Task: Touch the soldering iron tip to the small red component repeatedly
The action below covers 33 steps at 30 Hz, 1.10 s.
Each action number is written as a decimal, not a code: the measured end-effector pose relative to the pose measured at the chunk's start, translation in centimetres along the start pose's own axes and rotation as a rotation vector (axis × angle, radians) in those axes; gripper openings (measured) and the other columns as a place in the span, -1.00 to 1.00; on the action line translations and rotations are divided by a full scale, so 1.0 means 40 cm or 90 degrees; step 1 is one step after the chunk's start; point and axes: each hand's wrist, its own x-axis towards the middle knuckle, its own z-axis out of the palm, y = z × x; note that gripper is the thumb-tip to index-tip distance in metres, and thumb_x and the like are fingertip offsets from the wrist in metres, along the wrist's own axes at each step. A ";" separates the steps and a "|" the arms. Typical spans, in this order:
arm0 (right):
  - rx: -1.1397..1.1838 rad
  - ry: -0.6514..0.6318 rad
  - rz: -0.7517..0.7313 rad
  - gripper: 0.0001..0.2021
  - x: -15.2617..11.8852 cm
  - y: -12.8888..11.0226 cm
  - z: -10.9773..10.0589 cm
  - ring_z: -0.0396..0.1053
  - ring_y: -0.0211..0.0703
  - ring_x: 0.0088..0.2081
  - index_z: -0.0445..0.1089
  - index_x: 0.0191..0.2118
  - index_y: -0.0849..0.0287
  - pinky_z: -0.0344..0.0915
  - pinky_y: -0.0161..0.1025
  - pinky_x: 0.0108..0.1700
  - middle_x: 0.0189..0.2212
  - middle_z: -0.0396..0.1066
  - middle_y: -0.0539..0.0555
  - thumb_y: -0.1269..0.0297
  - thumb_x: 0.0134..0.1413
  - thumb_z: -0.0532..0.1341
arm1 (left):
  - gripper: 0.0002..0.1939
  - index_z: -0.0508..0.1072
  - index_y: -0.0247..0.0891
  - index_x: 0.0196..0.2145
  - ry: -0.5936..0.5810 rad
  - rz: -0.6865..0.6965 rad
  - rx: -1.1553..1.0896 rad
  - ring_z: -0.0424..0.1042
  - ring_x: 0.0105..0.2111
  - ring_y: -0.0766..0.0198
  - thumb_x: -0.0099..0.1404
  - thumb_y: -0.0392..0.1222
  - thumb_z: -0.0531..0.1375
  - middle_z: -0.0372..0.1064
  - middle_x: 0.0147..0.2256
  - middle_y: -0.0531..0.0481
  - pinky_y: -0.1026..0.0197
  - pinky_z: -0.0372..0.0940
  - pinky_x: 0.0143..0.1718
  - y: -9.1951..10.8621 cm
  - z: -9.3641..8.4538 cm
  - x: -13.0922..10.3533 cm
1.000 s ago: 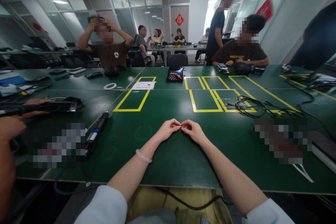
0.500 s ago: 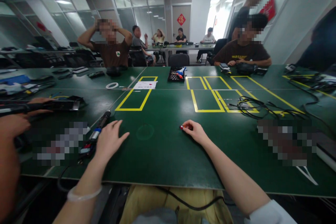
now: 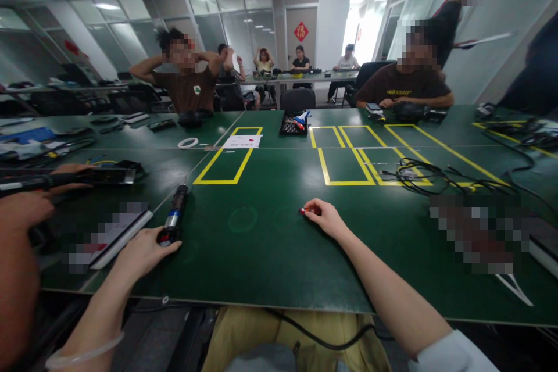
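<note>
Soldering iron (image 3: 173, 216), black with a blue and silver band, lies on a green table (image 3: 270, 267), its near end under the fingertips of the person's left hand (image 3: 142, 253). That hand reaches out to the left, fingers curled loosely over the tool's butt, touching it; whether they have closed around it cannot be told. A pale bangle (image 3: 82, 354) circles the left wrist.

Right of the iron, well apart from it, the right hand (image 3: 325, 218) rests on the table with thumb and forefinger pinched on a small red part (image 3: 303, 210). A faint ring mark (image 3: 242, 219) on the tabletop sits between the iron and the part.

Just left of the iron lies a flat white-edged board (image 3: 117, 235), partly blurred. Farther left, another person's hand (image 3: 26, 206) grips a long dark tool (image 3: 82, 176). Beyond the iron, yellow tape (image 3: 218, 165) outlines rectangles on the table, with a white sheet (image 3: 241, 141), a roll of tape (image 3: 188, 142) and a black tray (image 3: 293, 124) behind them. A tangle of black cables (image 3: 414, 174) lies far to the right of the iron. Seated people line the far edge of the table.
</note>
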 end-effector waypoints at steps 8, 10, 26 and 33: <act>0.019 0.000 -0.025 -0.87 -0.003 0.002 -0.018 0.24 -0.28 -0.44 0.39 -0.27 0.19 0.16 -0.33 -0.35 -0.46 0.35 -0.03 0.30 0.01 0.20 | -0.33 0.38 -0.28 0.01 -0.041 0.118 0.024 0.43 -0.15 0.02 0.09 0.25 0.08 0.31 -0.03 -0.23 0.13 0.29 -0.13 0.313 0.012 -0.036; 0.013 -0.001 -0.037 -0.90 -0.004 0.005 -0.023 0.22 -0.29 -0.45 0.38 -0.31 0.19 0.15 -0.34 -0.35 -0.47 0.34 -0.04 0.32 0.02 0.19 | -0.36 0.35 -0.24 0.01 -0.044 0.160 0.030 0.43 -0.19 0.04 0.10 0.24 0.09 0.29 -0.04 -0.20 0.13 0.30 -0.17 0.416 0.018 -0.045; -0.021 0.018 -0.086 -0.98 -0.006 0.010 -0.015 0.24 -0.25 -0.41 0.33 -0.38 0.16 0.20 -0.31 -0.29 -0.43 0.29 -0.02 0.38 0.00 0.18 | -0.45 0.24 -0.23 0.04 -0.031 0.362 -0.069 0.37 -0.11 0.01 0.13 0.03 0.18 0.22 -0.09 -0.23 0.12 0.28 -0.21 0.801 0.075 -0.083; -0.038 0.026 -0.067 -0.94 -0.001 0.013 -0.020 0.27 -0.24 -0.39 0.44 -0.39 0.17 0.21 -0.30 -0.30 -0.41 0.29 0.01 0.32 0.03 0.23 | -0.43 0.19 -0.20 0.08 -0.006 0.373 -0.073 0.31 -0.08 0.03 0.17 0.08 0.15 0.18 -0.08 -0.21 0.12 0.27 -0.19 0.799 0.088 -0.087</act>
